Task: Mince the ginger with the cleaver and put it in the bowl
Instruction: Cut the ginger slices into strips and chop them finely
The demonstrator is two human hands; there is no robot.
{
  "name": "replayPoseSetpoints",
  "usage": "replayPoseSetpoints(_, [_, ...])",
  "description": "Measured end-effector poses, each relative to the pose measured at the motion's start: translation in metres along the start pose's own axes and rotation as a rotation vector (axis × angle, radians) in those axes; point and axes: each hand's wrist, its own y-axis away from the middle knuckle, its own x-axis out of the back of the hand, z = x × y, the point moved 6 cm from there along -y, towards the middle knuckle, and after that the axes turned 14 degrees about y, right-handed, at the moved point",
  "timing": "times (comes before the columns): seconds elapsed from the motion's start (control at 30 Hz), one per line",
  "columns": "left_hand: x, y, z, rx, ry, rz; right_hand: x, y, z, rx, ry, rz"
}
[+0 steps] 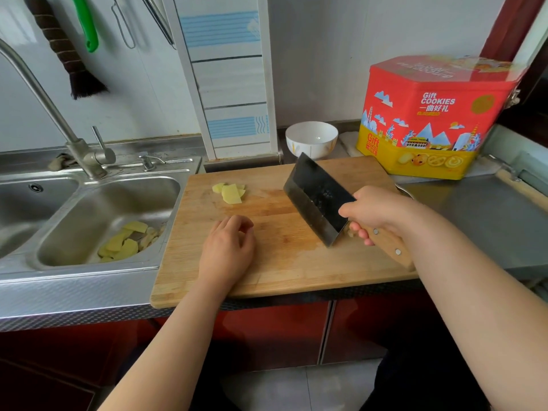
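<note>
A wooden cutting board (281,262) spans the table beside a steel sink (89,221) holding ginger peelings. The right hand (373,212) has its fingers clamped on the wooden handle of the cleaver (314,203), blade tilted with its heel on the board. The left hand (228,247) rests on the board, fingers loosely curled around nothing. Ginger slices (229,192) lie unminced at the board's far left; the white bowl (311,139) waits behind. The risk: the left hand's fingertips straying under the blade once chopping begins.

Cleaver (314,200): dark matt metal blade, wood handle. Cutting board (278,256): grained wood. Sink (98,209): brushed steel. Bowl (311,139): glossy white.
</note>
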Motion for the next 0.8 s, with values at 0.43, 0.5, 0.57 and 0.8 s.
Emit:
replayPoseSetpoints(0.43, [0.013, -0.018, 0.033, -0.154, 0.338, 0.218, 0.037, 0.053, 0.007, 0.319, -0.065, 0.322])
replayPoseSetpoints(0.5, [0.022, -0.023, 0.05, -0.249, 0.406, 0.262, 0.032, 0.056, 0.012, 0.331, -0.074, 0.341])
replayPoseSetpoints(0.57, [0.031, -0.026, 0.069, -0.362, 0.402, 0.259, 0.023, 0.055, 0.022, 0.294, 0.061, 0.372])
replayPoseSetpoints(0.8, [-0.014, -0.024, 0.127, -0.721, -0.165, -0.243, -0.008, 0.061, 0.029, 0.24, 0.365, 0.434])
